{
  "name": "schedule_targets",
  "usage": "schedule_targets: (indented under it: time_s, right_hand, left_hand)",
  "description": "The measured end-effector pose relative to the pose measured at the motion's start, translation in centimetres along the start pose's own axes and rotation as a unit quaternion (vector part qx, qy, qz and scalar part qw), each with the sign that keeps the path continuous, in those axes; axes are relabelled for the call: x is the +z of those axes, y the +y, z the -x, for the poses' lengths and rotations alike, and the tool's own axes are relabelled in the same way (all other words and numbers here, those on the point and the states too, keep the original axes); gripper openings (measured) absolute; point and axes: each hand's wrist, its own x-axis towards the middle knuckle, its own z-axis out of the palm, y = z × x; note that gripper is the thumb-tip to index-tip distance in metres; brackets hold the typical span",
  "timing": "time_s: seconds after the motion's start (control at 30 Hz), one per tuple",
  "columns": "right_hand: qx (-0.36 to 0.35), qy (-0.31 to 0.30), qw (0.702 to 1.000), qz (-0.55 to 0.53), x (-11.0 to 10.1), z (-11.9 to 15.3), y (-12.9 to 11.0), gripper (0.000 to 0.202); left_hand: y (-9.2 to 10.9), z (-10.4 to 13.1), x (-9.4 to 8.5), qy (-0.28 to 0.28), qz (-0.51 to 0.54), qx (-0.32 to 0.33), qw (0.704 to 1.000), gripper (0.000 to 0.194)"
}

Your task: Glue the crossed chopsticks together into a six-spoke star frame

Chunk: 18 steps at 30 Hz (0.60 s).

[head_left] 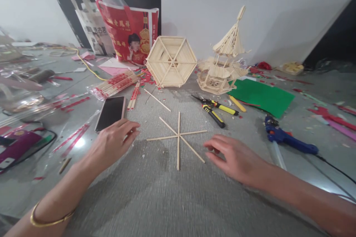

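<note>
Several thin wooden sticks (191,149) lie on the grey surface as a star, their inner ends meeting at one middle point. My left hand (115,139) hovers left of the star, fingers apart and holding nothing, beside a dark-screened phone (110,112). On the star's right side is my right hand (226,153), fingers loosely bent and apart with nothing in them, close to the tip of one stick. A single loose stick (157,100) lies behind the star. Yellow-and-black pliers (214,109) rest behind my right hand.
A hexagonal stick frame (171,63) and a stick pagoda model (222,74) stand at the back. A blue glue gun (292,139) with a cord and green sheet (264,96) lie right. Packed chopsticks (114,84), a purple tool (20,146) and a red bag (125,33) are left.
</note>
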Motion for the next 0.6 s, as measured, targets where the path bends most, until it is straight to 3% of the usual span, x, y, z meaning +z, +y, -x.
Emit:
schedule_targets:
  time_s: [0.27,0.6]
  right_hand:
    - [0.055,-0.084,0.995,0.01,1.2,-2.7,-1.2,0.01]
    - [0.075,-0.1,0.992,0.029,1.4,-3.7,-2.0,0.009]
  left_hand:
    - [0.1,-0.1,0.6,-0.035,0.006,0.01,0.999,0.027]
    - [0.2,-0.2,0.5,-0.044,0.007,0.002,0.999,0.029]
